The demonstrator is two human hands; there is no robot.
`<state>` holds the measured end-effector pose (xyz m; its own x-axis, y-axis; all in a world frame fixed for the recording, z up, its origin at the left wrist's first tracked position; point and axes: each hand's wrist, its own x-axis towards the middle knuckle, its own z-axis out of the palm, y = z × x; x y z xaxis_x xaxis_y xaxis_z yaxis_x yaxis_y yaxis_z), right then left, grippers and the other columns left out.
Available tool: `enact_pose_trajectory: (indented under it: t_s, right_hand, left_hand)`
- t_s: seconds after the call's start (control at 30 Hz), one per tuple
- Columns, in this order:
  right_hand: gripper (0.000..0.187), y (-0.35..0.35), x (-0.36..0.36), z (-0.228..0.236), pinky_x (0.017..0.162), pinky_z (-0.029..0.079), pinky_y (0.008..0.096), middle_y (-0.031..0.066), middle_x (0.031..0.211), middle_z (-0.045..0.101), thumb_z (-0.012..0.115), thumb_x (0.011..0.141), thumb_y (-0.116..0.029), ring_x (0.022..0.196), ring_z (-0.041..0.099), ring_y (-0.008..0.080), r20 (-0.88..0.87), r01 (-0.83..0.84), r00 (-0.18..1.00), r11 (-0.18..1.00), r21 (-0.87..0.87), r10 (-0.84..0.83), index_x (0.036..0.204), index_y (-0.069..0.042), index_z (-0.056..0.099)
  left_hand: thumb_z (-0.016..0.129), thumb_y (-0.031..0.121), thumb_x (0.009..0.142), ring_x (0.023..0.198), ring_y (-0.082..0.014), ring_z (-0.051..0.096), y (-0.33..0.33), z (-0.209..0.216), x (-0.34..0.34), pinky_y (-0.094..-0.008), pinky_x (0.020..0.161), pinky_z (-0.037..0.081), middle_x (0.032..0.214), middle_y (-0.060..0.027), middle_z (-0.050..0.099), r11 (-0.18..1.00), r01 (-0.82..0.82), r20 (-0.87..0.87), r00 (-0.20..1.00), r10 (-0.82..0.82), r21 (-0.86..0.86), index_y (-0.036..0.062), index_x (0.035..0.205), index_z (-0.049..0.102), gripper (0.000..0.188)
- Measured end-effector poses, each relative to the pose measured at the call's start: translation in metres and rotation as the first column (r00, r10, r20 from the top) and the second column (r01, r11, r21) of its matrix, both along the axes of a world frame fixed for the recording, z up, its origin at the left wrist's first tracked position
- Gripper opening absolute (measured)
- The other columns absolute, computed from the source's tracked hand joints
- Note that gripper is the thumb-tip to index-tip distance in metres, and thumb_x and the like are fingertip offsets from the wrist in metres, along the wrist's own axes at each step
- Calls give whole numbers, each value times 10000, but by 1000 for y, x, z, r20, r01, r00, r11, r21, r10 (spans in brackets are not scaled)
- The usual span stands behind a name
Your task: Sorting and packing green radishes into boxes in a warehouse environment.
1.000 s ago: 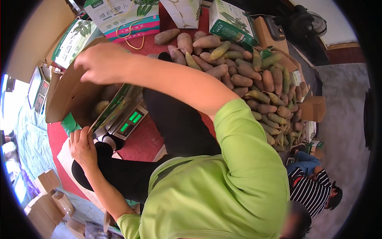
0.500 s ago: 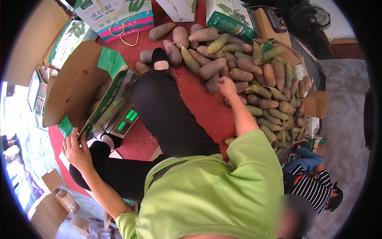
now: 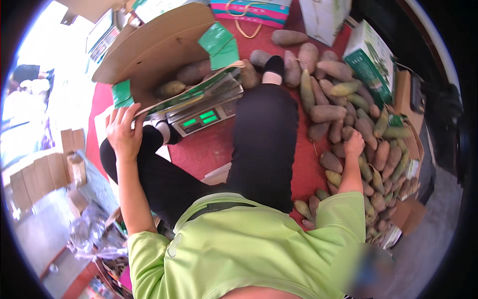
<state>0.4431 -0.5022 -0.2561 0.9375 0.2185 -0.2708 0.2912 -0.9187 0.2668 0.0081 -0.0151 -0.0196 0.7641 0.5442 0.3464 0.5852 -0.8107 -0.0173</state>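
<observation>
My left hand grips the near left corner of an opened cardboard box, its fingers over the rim. The box has green flaps and rests on a digital scale with lit green displays. Inside the box lie several long radishes, partly hidden by its near wall. On the right, my right hand is at the radish pile, fingers curled round the end of a brownish radish. Part of that radish is hidden by the hand and its neighbours.
Green and brown radishes are heaped along the right side of the red surface. My legs stretch between heap and scale. A green-and-white carton stands behind the heap, a pink-and-blue bag farther back. Brown cartons lie at left.
The view has swung, so the whole scene sits farther right and the person in stripes is out of sight. My left hand stays on the box's corner; my right hand has closed round a radish.
</observation>
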Motion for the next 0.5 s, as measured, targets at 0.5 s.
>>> enact_pose_trajectory:
  t_s: [0.5]
  right_hand:
    - [635,7,25,-17,919,479,476,54,1333,456,662,771,-60,1210,470,291,-89,-97,992,984,-147,85,1348,-221,449]
  left_hand:
    - [735,161,756,791,-247,607,-1,5,-1,-365,727,435,835,-35,650,999,-22,11,1000,22,33,97,895,660,171]
